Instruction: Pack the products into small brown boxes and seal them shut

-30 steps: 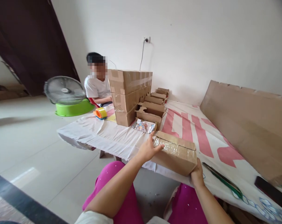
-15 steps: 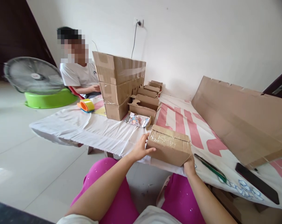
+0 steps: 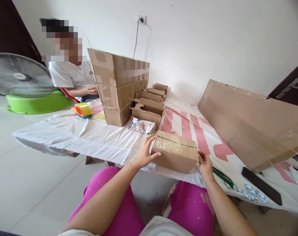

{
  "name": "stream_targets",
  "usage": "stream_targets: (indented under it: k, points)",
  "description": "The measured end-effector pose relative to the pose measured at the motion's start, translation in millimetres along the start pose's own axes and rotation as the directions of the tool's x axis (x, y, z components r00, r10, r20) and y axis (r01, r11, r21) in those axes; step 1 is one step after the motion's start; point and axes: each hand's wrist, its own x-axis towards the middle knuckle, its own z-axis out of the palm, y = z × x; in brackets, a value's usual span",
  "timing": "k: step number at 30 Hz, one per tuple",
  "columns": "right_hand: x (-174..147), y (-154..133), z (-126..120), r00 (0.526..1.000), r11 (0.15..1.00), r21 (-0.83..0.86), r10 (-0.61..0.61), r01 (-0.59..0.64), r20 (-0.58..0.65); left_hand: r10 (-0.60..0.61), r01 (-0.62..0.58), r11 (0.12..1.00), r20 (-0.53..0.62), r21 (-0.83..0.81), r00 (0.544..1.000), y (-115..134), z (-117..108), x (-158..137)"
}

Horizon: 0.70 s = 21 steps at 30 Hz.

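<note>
I'm steadying the box, I think, at the table's near edge — left hand spread, right hand curled, grip unclear — next needs even support.

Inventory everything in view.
Tablecloth: 1, white and red, centre
Taped box: 1, brown, near edge
Box stack: 1, brown, centre-left
Open boxes: several, brown, beside stack
Packet: 1, multicoloured, before open boxes
Rolled strips: count unclear, yellow/orange/blue, left
Cardboard panel: 1, brown, right
Tool: 1, green, right
Slab: 1, black, right
Fan: 1, grey, left
Basin: 1, green, below fan
Co-worker: 1, white shirt, left
Chair: 1, red, left
Plug: 1, black, upper centre
Doors: 2, dark, both edges
Legs: 2, magenta trousers, bottom
Left hand: 1, bare, box's left end
Right hand: 1, bare, box's right end
</note>
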Motion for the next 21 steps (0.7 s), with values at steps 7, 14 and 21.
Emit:
stream_targets:
  k: [7,14,21]
  points:
    - [15,12,-76,0.989,0.87,-0.492,0.041,0.033,0.14,0.013,-0.013,0.998,-0.014,-0.057,1.0,-2,-5,3]
    - [18,35,-85,0.955,0.534,-0.798,-0.069,0.28,0.288,-0.084,0.082,0.92,0.013,-0.384,0.996,-4,3,6]
    - [60,-102,-67,0.836,0.566,-0.632,-0.476,0.529,0.273,-0.012,-0.005,0.947,-0.052,-0.322,0.999,-5,3,6]
